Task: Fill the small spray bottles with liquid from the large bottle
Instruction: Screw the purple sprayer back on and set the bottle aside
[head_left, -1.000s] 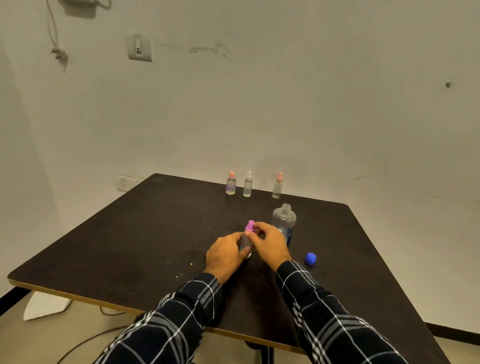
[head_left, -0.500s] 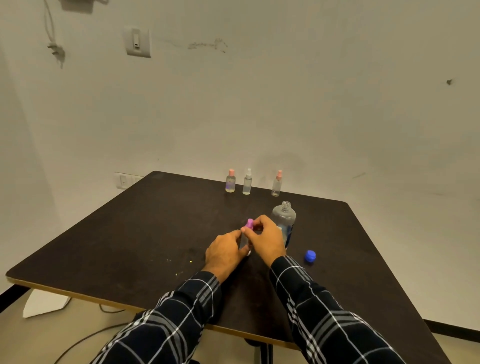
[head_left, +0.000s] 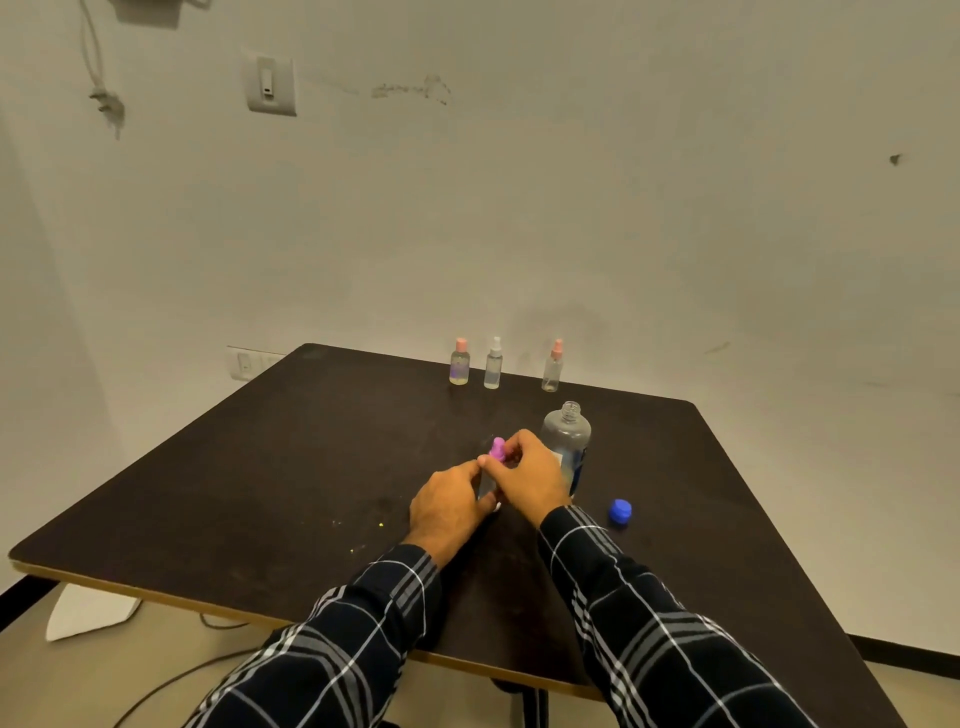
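Large bottle (head_left: 566, 441) stands uncapped on the dark surface (head_left: 260, 467), near its right side, with liquid low in its base and its blue cap (head_left: 620, 511) lying apart to the right. Just beside it the left hand (head_left: 447, 506) clasps the body of a small spray bottle (head_left: 487, 480), while the right hand (head_left: 530, 475) pinches its purple spray top (head_left: 497, 450). Over the last second little has shifted: both hands keep the same grip and only the fingers work at the top, which I judge is a twisting step, on or off I cannot tell. Three more small spray bottles (head_left: 492, 364) wait in a row at the far edge.
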